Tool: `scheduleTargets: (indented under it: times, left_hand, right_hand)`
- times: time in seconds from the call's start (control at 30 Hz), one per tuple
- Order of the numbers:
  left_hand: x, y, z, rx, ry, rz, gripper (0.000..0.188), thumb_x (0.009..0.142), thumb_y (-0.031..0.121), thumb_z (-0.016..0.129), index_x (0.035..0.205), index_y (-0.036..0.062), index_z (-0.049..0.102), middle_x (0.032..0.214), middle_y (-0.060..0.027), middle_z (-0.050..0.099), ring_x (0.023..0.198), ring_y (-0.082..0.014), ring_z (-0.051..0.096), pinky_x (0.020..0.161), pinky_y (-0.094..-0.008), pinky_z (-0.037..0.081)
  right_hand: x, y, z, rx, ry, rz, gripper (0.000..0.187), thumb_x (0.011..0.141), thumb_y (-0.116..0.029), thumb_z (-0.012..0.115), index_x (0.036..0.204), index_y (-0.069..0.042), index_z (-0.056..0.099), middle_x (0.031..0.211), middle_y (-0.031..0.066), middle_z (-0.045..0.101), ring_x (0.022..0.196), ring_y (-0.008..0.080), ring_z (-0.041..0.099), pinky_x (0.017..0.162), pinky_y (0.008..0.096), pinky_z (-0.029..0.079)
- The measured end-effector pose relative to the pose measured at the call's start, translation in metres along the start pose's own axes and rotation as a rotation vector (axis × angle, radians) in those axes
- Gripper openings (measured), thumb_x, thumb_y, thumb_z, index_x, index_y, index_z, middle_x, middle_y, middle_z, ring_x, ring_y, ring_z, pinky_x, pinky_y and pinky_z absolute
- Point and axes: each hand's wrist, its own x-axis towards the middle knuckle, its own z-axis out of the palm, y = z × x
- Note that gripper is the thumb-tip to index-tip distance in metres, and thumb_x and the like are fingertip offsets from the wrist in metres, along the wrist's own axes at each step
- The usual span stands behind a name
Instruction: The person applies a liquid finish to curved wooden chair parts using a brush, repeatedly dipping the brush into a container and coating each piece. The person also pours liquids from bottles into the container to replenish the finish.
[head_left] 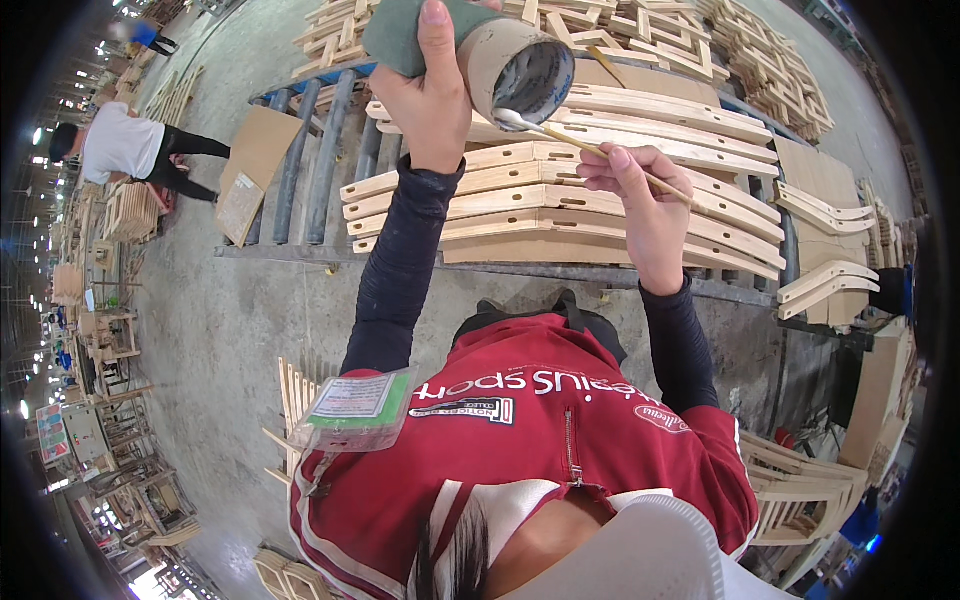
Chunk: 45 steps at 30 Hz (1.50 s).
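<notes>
My left hand [430, 95] is wrapped round a grey-brown cylindrical cup [484, 72], tilted so its dark, smeared opening faces right. A flat dark green piece [398, 42] sits beside the cup by my left thumb; I cannot tell whether it is joined to it. Between thumb and fingers, my right hand [645, 190] pinches a thin wooden-handled brush [575, 142]. Its white-coated tip is at the lower rim of the cup. Below both hands lie rows of pale, curved wooden slats [500, 205] with oval slots along their edges.
The slats rest on cardboard over a roller conveyor [330, 155]. Stacked wooden frames [640, 40] stand beyond it. Bent wooden pieces [830, 285] lie on cardboard at the right. A cardboard sheet [258, 170] leans at the conveyor's left end, near a person in a white shirt [122, 145].
</notes>
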Motion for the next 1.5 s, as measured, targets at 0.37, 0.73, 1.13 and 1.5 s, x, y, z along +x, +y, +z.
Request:
scheduleTargets:
  times: [0.37, 0.73, 1.13, 1.5]
  left_hand:
    - [-0.048, -0.048, -0.043, -0.221, 0.127, -0.387, 0.034, 0.101, 0.028, 0.057, 0.108, -0.0056, 0.058, 0.104, -0.016, 0.068, 0.09, -0.0258, 0.07, 0.078, -0.0354, 0.059]
    - [-0.112, -0.065, -0.099, -0.091, 0.115, -0.779, 0.038, 0.102, 0.031, 0.056, 0.104, -0.0063, 0.064, 0.092, -0.0146, 0.07, 0.085, -0.022, 0.071, 0.075, -0.0321, 0.058]
    - [-0.149, -0.115, -0.127, 0.034, 0.178, -0.963, 0.039, 0.101, 0.033, 0.057, 0.101, -0.0053, 0.066, 0.089, -0.0117, 0.071, 0.08, -0.0185, 0.07, 0.072, -0.0291, 0.053]
    - [-0.135, -0.114, -0.172, 0.11, 0.255, -1.125, 0.043, 0.102, 0.035, 0.056, 0.109, -0.0072, 0.063, 0.1, -0.0159, 0.071, 0.089, -0.0212, 0.07, 0.079, -0.0325, 0.056]
  right_hand:
    - [-0.003, 0.036, 0.021, 0.137, 0.113, 0.153, 0.016, 0.097, -0.01, 0.062, 0.106, 0.003, 0.062, 0.107, 0.0171, 0.07, 0.101, 0.0216, 0.069, 0.088, 0.0319, 0.056]
    - [-0.039, 0.1, 0.037, 0.184, 0.163, 0.356, 0.017, 0.098, -0.01, 0.061, 0.111, 0.002, 0.059, 0.112, 0.0175, 0.069, 0.1, 0.0217, 0.069, 0.081, 0.0286, 0.058]
    - [0.004, 0.132, 0.016, 0.055, 0.202, 0.401, 0.019, 0.1, -0.017, 0.06, 0.109, 0.0, 0.058, 0.107, 0.0182, 0.07, 0.098, 0.0231, 0.071, 0.077, 0.0299, 0.059]
    - [0.201, 0.201, -0.063, -0.821, 0.195, 0.129, 0.025, 0.096, -0.02, 0.065, 0.099, 0.005, 0.065, 0.091, 0.0152, 0.075, 0.081, 0.0182, 0.074, 0.071, 0.0258, 0.059]
